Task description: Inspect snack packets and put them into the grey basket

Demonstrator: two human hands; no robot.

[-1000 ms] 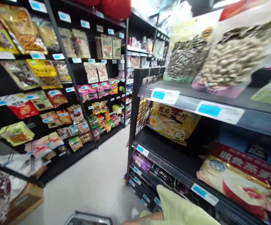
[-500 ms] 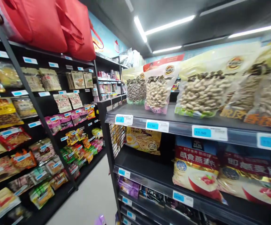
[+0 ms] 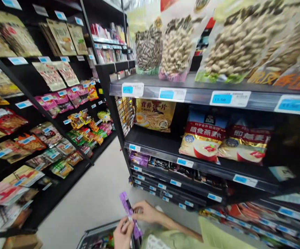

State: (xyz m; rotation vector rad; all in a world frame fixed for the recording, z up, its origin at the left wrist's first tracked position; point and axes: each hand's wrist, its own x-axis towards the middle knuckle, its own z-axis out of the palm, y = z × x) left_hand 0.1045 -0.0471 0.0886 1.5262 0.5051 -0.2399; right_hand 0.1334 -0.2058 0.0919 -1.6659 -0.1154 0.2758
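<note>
Grasping a long purple packet (image 3: 125,202) near its middle, the person's left hand (image 3: 123,231) and right hand (image 3: 143,211) come together between six and seven o'clock, as I watch from the aisle. The fingers of both are bent onto it: the left below, with its knuckles raised, the right pinching just above. The packet stands tilted, its top leaning toward eleven o'clock.

Just beside them, at seven o'clock, is a dark-rimmed basket (image 3: 95,229) with some colourful packs (image 3: 106,241) inside (what they are, I cannot read). So I would judge that part of the work is already done, because the basket holds several goods. The purple packet is in the hands, not yet laid down anywhere; this handling seems to me only halfway. Whether its wrapper is opened, I cannot tell.

A pale green sleeve (image 3: 214,235) is at five o'clock. Farther, slightly below the middle toward six o'clock, purple packs (image 3: 139,159) of similar colour lie on a low shelf. Oat bags (image 3: 204,138) stand between three and four o'clock, and above, at two o'clock, bags of peanuts (image 3: 233,52). Across the floor, at nine o'clock, a black rack (image 3: 69,193) carries many snacks.
</note>
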